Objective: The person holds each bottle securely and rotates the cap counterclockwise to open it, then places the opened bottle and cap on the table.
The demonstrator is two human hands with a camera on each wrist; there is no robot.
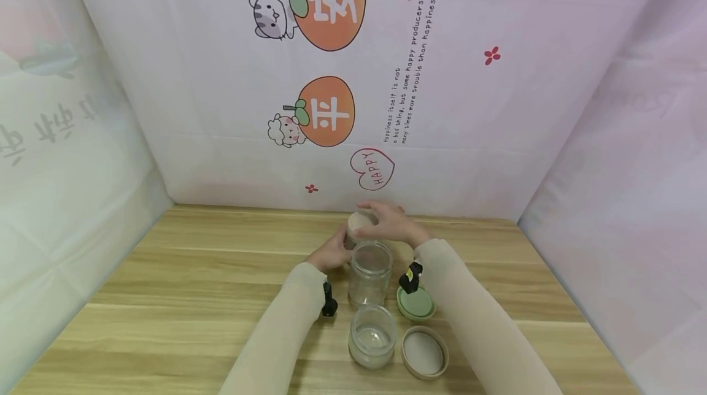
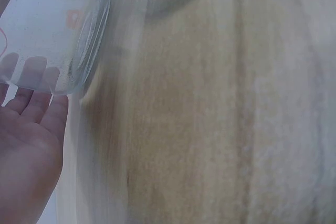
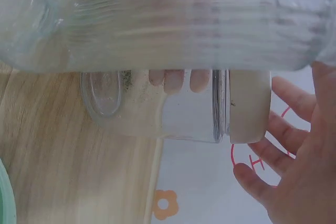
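A clear glass jar [image 3: 184,114] with a beige lid [image 1: 361,221] stands at the back of the wooden table, a few dark green specks inside its base. My left hand [image 1: 332,252] wraps its fingers around the glass from the left; the left wrist view shows this hand [image 2: 29,140] with fingertips behind the jar [image 2: 50,40]. My right hand [image 1: 391,223] grips the beige lid from above, thumb and fingers spread round its rim. In the right wrist view the lid [image 3: 250,106] sits at the jar's mouth.
In front stand a tall lidless glass jar [image 1: 369,278] and a shorter one [image 1: 372,340], in a row. To their right lie a green lid [image 1: 416,303] and a beige lid [image 1: 424,352] with a pale inside. A printed white cloth [image 1: 453,180] hangs behind the table [image 1: 221,291].
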